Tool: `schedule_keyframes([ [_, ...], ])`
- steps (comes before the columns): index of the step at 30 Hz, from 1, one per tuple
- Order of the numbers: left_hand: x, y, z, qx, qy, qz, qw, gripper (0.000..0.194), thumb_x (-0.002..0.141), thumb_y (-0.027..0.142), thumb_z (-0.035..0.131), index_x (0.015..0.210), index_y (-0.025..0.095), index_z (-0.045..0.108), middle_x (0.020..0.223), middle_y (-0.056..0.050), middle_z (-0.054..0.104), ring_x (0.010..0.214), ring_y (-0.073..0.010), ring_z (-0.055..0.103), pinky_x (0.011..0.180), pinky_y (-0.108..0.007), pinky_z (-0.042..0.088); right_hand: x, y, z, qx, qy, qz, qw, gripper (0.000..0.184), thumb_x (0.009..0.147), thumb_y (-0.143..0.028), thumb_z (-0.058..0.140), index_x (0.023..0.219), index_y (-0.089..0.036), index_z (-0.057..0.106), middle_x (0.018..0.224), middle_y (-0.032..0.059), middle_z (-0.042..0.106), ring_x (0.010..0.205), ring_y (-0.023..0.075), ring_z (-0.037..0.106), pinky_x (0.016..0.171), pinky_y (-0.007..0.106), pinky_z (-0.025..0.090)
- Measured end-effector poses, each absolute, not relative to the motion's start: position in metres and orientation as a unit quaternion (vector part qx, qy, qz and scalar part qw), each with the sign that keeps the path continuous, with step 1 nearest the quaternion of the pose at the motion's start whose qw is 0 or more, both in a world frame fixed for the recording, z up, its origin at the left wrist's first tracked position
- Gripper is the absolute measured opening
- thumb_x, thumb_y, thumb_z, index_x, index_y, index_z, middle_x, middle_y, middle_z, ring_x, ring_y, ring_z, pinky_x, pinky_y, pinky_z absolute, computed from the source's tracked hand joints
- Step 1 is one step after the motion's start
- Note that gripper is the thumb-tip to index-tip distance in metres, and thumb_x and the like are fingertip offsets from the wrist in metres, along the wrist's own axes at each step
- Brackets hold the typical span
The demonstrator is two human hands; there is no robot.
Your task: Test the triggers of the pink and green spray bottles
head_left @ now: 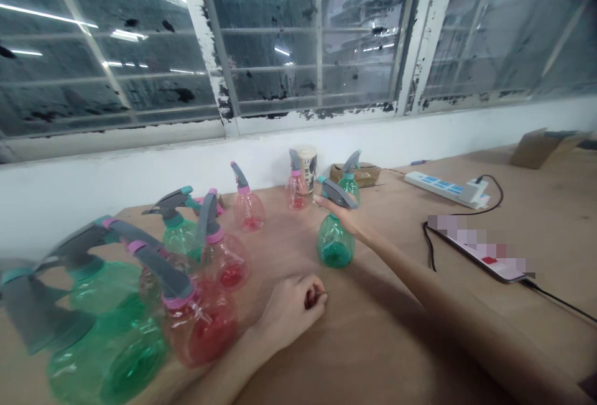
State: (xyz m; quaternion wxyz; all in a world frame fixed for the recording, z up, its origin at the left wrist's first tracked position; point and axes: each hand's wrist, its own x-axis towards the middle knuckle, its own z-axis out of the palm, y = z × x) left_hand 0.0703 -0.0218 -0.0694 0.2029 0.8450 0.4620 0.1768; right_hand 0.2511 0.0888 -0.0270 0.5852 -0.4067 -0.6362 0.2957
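Observation:
My right hand (344, 213) is wrapped round the neck of a green spray bottle (336, 244) with a grey trigger head, which stands upright on the table. Near the middle front, my left hand (293, 307) rests on the tabletop with its fingers curled in, and nothing shows in them. A red spray bottle (203, 324) is close to my left forearm. Farther left are a large green spray bottle (107, 355), another green one (109, 287) and a red one (226, 262). Behind my right hand stands one more green bottle (349, 188), partly hidden.
Two red bottles (249, 209) (296, 192), a paper cup (308, 165) and a cardboard box (366, 175) sit along the wall. On the right lie a white power strip (433, 187) and a phone (476, 249) on a black cable. Barred windows (303, 38) rise behind the wooden table (396, 343).

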Motion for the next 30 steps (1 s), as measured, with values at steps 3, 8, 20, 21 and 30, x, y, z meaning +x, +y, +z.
schedule_keyframes([
  [3,0.0700,-0.0223,-0.0702,0.843,0.464,0.179,0.208,0.008,0.079,0.022,0.050,0.081,0.020,0.058,0.062,0.005,0.053,0.057,-0.0108,0.049,0.056,-0.022,0.033,0.2499,0.0872,-0.0271,-0.401,-0.632,0.315,0.583,0.028,0.070,-0.049,0.066,0.081,-0.024,0.068,0.071,-0.0007,0.064,0.076,0.0214,0.060,0.073,0.035,0.045],
  [8,0.0700,-0.0211,-0.0707,0.842,0.466,0.176,0.207,0.008,0.079,0.021,0.050,0.081,0.020,0.058,0.062,0.006,0.053,0.057,-0.0106,0.049,0.057,-0.022,0.033,0.2475,0.0846,-0.0303,-0.410,-0.617,0.310,0.596,0.028,0.071,-0.047,0.067,0.087,-0.025,0.068,0.076,0.0006,0.067,0.081,0.0238,0.061,0.075,0.037,0.046],
  [20,0.0700,-0.0227,-0.0688,0.841,0.469,0.172,0.207,0.009,0.080,0.023,0.049,0.081,0.020,0.058,0.063,0.005,0.054,0.058,-0.0115,0.050,0.056,-0.023,0.034,0.2467,0.0814,-0.0275,-0.424,-0.605,0.312,0.597,0.028,0.068,-0.049,0.067,0.077,-0.023,0.065,0.069,0.0005,0.062,0.074,0.0213,0.057,0.067,0.034,0.044],
  [21,0.0701,-0.0226,-0.0688,0.841,0.470,0.172,0.207,0.009,0.080,0.023,0.049,0.081,0.020,0.058,0.063,0.005,0.054,0.057,-0.0115,0.050,0.056,-0.023,0.033,0.2467,0.0819,-0.0279,-0.426,-0.606,0.309,0.597,0.027,0.068,-0.049,0.067,0.075,-0.023,0.065,0.068,0.0000,0.061,0.072,0.0202,0.055,0.066,0.033,0.043],
  [30,0.0703,-0.0222,-0.0695,0.841,0.469,0.172,0.208,0.009,0.079,0.022,0.050,0.081,0.020,0.058,0.063,0.005,0.054,0.058,-0.0112,0.050,0.056,-0.022,0.034,0.2443,0.0787,-0.0209,-0.434,-0.606,0.293,0.599,0.031,0.069,-0.051,0.065,0.075,-0.021,0.063,0.062,-0.0032,0.050,0.061,0.0145,0.044,0.062,0.030,0.036],
])
